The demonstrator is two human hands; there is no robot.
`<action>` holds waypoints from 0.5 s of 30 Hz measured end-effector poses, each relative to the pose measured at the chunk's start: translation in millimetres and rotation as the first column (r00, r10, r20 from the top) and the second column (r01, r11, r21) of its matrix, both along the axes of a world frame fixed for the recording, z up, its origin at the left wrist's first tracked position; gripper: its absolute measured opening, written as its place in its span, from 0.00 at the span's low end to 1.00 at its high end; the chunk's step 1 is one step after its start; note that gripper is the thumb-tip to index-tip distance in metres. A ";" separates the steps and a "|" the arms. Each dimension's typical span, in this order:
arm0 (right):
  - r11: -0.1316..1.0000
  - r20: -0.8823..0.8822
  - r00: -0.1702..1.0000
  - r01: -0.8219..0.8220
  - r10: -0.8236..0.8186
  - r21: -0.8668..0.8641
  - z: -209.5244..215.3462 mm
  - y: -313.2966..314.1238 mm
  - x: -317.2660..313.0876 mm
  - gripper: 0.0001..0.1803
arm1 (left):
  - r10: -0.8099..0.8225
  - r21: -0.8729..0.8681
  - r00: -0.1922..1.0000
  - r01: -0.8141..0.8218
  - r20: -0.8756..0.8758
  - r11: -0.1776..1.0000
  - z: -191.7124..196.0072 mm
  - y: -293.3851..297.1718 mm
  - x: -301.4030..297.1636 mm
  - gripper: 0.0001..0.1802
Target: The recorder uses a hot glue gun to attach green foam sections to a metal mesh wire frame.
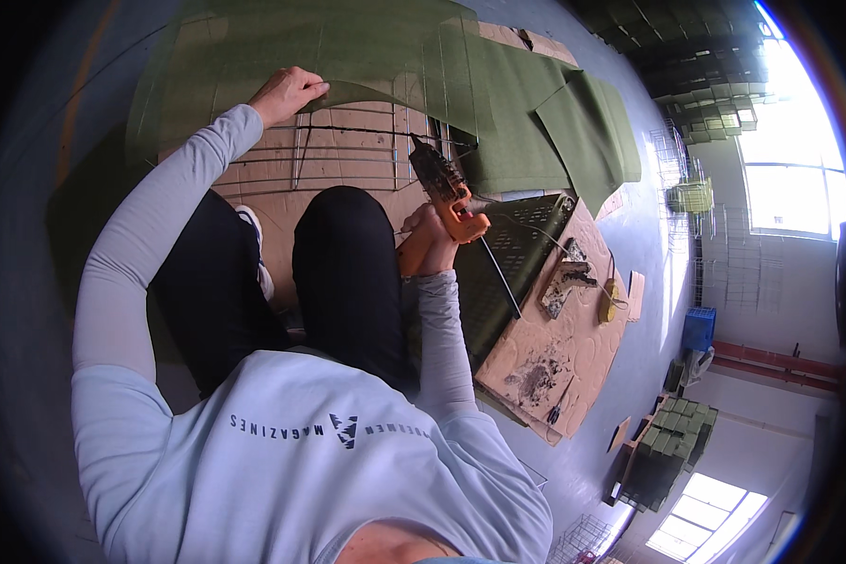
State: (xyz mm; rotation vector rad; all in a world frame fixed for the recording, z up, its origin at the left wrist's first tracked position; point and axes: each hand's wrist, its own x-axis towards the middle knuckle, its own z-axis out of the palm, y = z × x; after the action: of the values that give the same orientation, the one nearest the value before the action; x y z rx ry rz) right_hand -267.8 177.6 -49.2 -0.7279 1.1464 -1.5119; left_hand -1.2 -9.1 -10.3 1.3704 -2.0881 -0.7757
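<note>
Right grip (428,242): fingers closed round the handle of an orange glue gun (456,209). Left grip (287,97): thumb and fingers pinched together at the near edge of a green sheet (395,47).

Glue gun: one, front half blackened. Long axis slanting away from the body and to the left; nozzle end at the wire frame's right-hand part. Whether tip and wire touch cannot be told. Slim grey rod (500,277), one, running from near the gun's rear down to the right.

Wire frame (299,155): one, beyond the knees, long wires running left to right. It lies forward and left of the right grip, and on the near side of the left. One long wire dark, in line with the nozzle. Right grip nearer the frame's right part, left grip nearer its far left.

Green sheet: thin, see-through, over the far side of the frame, near edge arching away from the wires beside the left grip.

Cardboard (343,169): beneath the frame.

To the right: second green sheet (517,141), overlapped by a folded piece; perforated dark green panel (522,235); cardboard slab (587,338), stained black, bearing a soiled block (564,287) and a yellow-handled tool (613,299).

Farther off: blue crate (698,329); stacked green goods (681,432).
</note>
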 end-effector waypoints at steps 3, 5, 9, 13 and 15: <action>1.000 -0.028 1.000 -0.013 0.013 -0.001 2.8 0.1 2.1 0.06 | 0.004 0.017 0.999 -0.004 0.034 1.000 -2.8 -3.4 2.1 0.17; 1.000 -0.066 0.997 -0.031 0.031 0.000 1.0 0.3 1.5 0.06 | -0.002 0.017 1.000 0.001 0.031 1.000 -4.4 -3.6 1.7 0.17; 0.999 -0.004 0.999 -0.036 0.036 -0.011 -3.6 0.6 1.3 0.06 | -0.003 0.022 0.999 0.002 0.047 1.000 -6.0 -3.9 0.7 0.17; 0.999 -0.057 0.998 -0.014 0.011 -0.039 -4.0 0.4 -2.3 0.09 | 0.016 -0.039 0.999 -0.018 -0.046 0.999 -9.3 -3.2 1.6 0.19; 1.000 -0.018 1.000 0.005 -0.005 -0.012 -1.8 -1.6 -6.6 0.09 | 0.015 -0.025 0.999 -0.016 -0.028 1.000 -7.9 -2.3 1.0 0.18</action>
State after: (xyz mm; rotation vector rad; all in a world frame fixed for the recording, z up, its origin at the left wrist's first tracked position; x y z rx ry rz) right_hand -274.4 176.0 -51.0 -0.7493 1.1543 -1.5204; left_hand -0.3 -11.4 -18.2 1.3532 -2.0570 -0.7560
